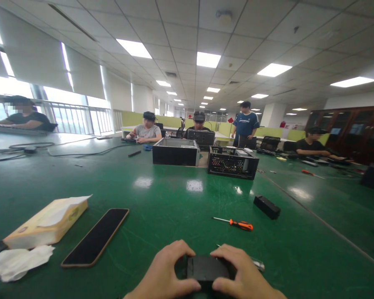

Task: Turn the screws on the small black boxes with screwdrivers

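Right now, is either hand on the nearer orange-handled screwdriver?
No, the left hand and right hand hold a black box, while the orange-handled screwdriver lies on the green table beyond them.

I can't see all of the black block [207,268], because the left hand [166,270] and the right hand [241,274] cover its ends. Both arms get cut off at the near edge. A tool [258,264] hides its middle under the right hand (only a shiny end peeks out on the right). On the near left, the crumpled tissue [21,263] runs out of sight. A far person [199,120] is mostly hidden by a dark case [201,138]. One little bit [273,171], far right, is too tiny to name.
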The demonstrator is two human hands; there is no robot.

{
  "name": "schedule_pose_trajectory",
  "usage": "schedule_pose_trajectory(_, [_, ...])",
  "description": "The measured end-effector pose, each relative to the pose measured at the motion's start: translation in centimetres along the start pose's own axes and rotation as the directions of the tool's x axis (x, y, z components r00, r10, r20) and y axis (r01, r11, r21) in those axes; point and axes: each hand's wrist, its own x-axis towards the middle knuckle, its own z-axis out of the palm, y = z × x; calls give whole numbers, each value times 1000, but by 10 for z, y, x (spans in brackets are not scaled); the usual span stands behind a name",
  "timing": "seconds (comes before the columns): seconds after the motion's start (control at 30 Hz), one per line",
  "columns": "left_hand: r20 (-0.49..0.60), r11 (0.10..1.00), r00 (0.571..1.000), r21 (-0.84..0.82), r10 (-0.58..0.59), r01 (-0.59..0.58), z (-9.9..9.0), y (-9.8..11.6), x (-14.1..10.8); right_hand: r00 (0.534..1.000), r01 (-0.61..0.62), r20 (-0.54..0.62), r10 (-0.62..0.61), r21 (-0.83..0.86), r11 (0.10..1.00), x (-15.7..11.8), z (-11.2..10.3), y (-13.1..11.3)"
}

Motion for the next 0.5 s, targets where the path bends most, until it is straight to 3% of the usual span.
schedule_pose_trajectory(0.23, [-26, 999, 999, -7, 40, -40, 0, -3, -2, 1000, -14, -28, 12, -71, 997, -2, 2, 10])
schedule_pose_trajectory(0.4, [-39, 986, 986, -31, 161, -162, 1, -6, -2, 1000, 12, -26, -13, -45, 999, -3, -1, 10])
schedule_pose_trajectory(0.5, [-50, 984, 983, -20, 176, -177, 0, -7, -2, 999, 8, -42, -10, -36, 999, -3, -3, 9])
